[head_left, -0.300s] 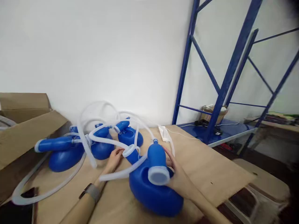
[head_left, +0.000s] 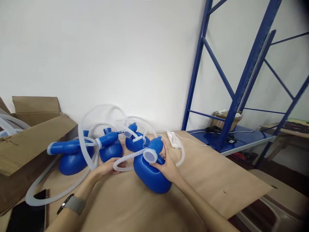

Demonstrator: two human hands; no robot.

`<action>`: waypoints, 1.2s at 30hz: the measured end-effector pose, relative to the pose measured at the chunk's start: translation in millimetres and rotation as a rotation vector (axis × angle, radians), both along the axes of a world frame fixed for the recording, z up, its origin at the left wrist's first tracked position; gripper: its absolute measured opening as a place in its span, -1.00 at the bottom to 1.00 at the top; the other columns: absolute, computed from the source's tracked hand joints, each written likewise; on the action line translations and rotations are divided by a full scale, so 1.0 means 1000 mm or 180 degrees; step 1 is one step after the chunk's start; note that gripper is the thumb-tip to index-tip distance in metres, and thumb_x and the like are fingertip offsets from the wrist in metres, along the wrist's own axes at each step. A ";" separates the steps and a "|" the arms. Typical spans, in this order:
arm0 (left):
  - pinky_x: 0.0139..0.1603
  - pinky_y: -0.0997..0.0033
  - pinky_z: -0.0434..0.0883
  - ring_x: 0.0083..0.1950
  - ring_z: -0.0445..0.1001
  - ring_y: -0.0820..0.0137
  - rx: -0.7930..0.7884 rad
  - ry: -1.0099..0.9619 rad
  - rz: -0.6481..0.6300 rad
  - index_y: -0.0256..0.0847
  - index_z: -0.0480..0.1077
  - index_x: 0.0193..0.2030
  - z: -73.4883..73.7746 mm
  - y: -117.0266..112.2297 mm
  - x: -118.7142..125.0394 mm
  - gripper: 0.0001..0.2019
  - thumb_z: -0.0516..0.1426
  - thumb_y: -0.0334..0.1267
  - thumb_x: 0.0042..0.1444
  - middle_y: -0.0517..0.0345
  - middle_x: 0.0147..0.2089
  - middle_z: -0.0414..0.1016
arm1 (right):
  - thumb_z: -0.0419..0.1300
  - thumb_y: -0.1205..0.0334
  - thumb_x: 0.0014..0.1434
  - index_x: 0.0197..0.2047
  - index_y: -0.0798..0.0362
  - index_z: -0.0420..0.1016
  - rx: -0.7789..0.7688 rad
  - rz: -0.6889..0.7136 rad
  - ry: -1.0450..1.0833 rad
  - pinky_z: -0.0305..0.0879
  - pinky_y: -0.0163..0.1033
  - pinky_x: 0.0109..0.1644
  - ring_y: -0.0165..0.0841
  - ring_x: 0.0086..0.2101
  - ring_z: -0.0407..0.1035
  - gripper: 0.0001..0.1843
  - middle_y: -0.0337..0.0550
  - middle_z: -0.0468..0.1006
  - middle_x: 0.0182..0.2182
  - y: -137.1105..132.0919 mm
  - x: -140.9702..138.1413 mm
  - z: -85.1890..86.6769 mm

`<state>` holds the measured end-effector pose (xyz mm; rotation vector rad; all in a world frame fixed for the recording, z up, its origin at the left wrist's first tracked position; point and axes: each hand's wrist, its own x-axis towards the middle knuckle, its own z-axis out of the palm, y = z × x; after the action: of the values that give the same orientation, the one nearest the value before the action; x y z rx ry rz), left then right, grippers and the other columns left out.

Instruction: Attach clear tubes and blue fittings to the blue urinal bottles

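Observation:
A blue plastic bottle [head_left: 151, 174] with a white-capped spout [head_left: 150, 155] lies on the brown table [head_left: 212, 180] in front of me. My right hand [head_left: 166, 166] grips it at the neck below the spout. A translucent white hose [head_left: 125, 159] runs from it to the left. My left hand [head_left: 107, 167] rests on that hose with fingers curled round it. Three more blue bottles [head_left: 70, 154] with hoses lie behind, near the wall.
An open cardboard box [head_left: 31, 138] stands at the left. A black phone [head_left: 29, 217] lies at the near left edge. A white power strip [head_left: 173, 139] sits at the back. A blue metal rack [head_left: 231, 96] rises on the right, with a stool [head_left: 282, 198] below.
The blue bottle has been pushed away from me toward the other bottles. Both hands moved with it; my left hand shifted from the hose collar onto the hose loop.

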<state>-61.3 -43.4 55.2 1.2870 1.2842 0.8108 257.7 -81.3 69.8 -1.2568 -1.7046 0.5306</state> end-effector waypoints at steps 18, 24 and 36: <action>0.47 0.00 0.19 0.52 0.21 -0.05 0.1656 0.2169 -0.1213 -0.01 0.19 0.51 0.132 -0.092 0.046 -0.24 0.09 0.27 0.26 -0.01 0.52 0.24 | 0.29 -0.16 0.27 0.55 0.05 -0.02 0.0025 -0.0156 -0.2187 0.41 -0.05 -0.18 0.04 -0.24 0.59 -0.02 0.01 0.65 -0.26 -0.042 -0.053 0.035; 0.24 0.10 0.41 0.28 0.48 0.00 0.1778 0.2091 -0.1276 -0.01 0.34 0.40 0.126 -0.076 0.043 -0.33 0.24 -0.15 0.11 0.03 0.30 0.52 | 0.59 -0.10 -0.10 0.29 -0.04 0.42 0.0921 0.0856 -0.2625 0.26 0.17 0.28 0.16 0.27 0.24 -0.06 0.14 0.36 0.28 -0.004 -0.048 0.096; 0.36 -0.01 0.36 0.32 0.45 -0.01 0.2438 0.2204 -0.0434 -0.16 0.35 0.31 0.082 -0.023 0.023 -0.34 0.24 -0.36 0.00 -0.10 0.34 0.46 | 0.52 -0.15 -0.11 0.30 -0.09 0.44 -0.0245 0.1300 -0.2494 0.41 -0.01 -0.04 -0.02 -0.08 0.47 -0.08 -0.03 0.46 0.02 0.058 -0.082 0.096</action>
<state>-38.7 -66.9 137.6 2.3941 1.4321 0.8183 176.0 -23.7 166.3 -1.2573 -2.6533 0.3505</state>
